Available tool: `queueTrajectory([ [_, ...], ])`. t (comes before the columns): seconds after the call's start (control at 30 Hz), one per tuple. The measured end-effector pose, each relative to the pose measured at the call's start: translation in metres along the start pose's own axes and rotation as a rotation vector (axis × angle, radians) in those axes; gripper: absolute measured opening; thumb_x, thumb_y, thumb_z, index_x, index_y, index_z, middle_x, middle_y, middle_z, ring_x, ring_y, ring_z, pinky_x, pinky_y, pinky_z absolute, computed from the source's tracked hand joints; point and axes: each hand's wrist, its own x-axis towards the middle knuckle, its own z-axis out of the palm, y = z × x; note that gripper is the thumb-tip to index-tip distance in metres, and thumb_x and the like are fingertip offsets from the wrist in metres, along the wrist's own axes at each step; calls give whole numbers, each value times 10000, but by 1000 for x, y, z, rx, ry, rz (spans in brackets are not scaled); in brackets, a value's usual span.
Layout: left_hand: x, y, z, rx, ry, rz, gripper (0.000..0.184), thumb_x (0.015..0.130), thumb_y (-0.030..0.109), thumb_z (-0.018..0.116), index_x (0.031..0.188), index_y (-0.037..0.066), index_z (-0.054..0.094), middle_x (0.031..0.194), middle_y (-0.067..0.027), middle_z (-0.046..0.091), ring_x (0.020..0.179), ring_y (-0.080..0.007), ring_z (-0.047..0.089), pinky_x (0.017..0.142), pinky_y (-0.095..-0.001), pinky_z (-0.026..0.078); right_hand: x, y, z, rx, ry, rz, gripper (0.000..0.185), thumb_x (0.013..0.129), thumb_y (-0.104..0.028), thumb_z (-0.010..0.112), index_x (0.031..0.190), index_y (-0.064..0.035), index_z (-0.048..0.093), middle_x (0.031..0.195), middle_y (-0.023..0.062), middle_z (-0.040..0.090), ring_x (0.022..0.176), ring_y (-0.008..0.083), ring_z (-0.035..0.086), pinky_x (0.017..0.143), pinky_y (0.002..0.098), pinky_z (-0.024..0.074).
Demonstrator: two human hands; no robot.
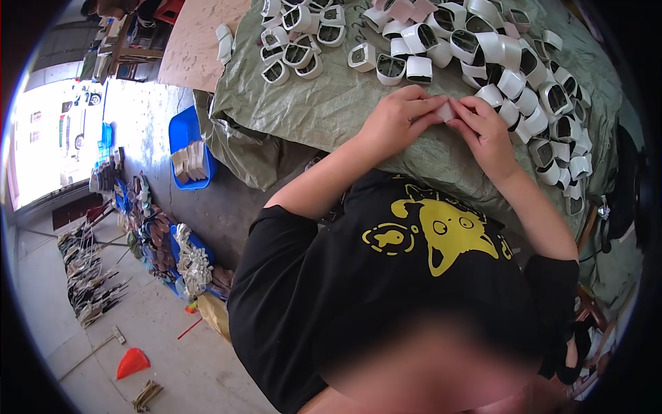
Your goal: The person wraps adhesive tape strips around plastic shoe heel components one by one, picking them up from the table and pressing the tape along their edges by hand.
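Both hands meet over the near edge of the table, which is covered with a green woven sheet (310, 103). A small pale pinkish-white piece (446, 112) is pinched between the fingertips of my left hand (407, 117) and my right hand (483, 127). Much of it is hidden by the fingers, so its kind is unclear. Past the hands lie many glossy white curved bands with dark insides (419, 69), which look like shoe uppers. A smaller group of the same bands (298, 55) lies at the left.
A bare wooden board (200, 48) adjoins the sheet at the left. On the floor stand a blue basket (181, 131) holding beige pieces and heaps of shoe-like parts (193, 262). A red dustpan (133, 363) lies lower left. White bands (579, 165) reach the table's right edge.
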Motion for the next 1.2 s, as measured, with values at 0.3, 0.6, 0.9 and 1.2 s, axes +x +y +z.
queueTrajectory([
  [0.3, 2, -7, 14, 362, -20, 228, 328, 865, 91, 669, 1171, 1, 596, 1010, -144, 599, 877, -337, 605, 780, -423, 514, -3, 8, 9, -332, 73, -243, 417, 863, -27, 708, 1269, 2, 622, 1138, 149, 613, 976, 310, 622, 844, 385, 520],
  [0.6, 9, 16, -2, 36, 6, 14, 247, 927, 135, 634, 1128, -3, 593, 1002, -152, 581, 935, -333, 599, 786, -411, 496, 4, -14, -14, 250, -43, 167, 323, 973, -96, 598, 1273, 21, 614, 1067, 97, 598, 898, 194, 600, 806, 289, 496],
  [0.9, 16, 51, -22, -474, -1, -110, 217, 963, 131, 628, 1121, -18, 637, 976, -130, 607, 826, -225, 600, 751, -340, 500, 9, -42, -45, 589, -53, 282, 298, 989, -125, 600, 1246, 21, 640, 933, 72, 609, 838, 154, 595, 759, 271, 474],
  [1.2, 19, 60, -12, -159, 101, -14, 258, 1000, 97, 565, 1230, -12, 603, 1000, -104, 604, 867, -208, 594, 780, -319, 485, 13, -60, -27, -248, 245, -72, 269, 988, -132, 605, 1191, 38, 656, 931, 75, 609, 814, 146, 582, 696, 266, 455],
])
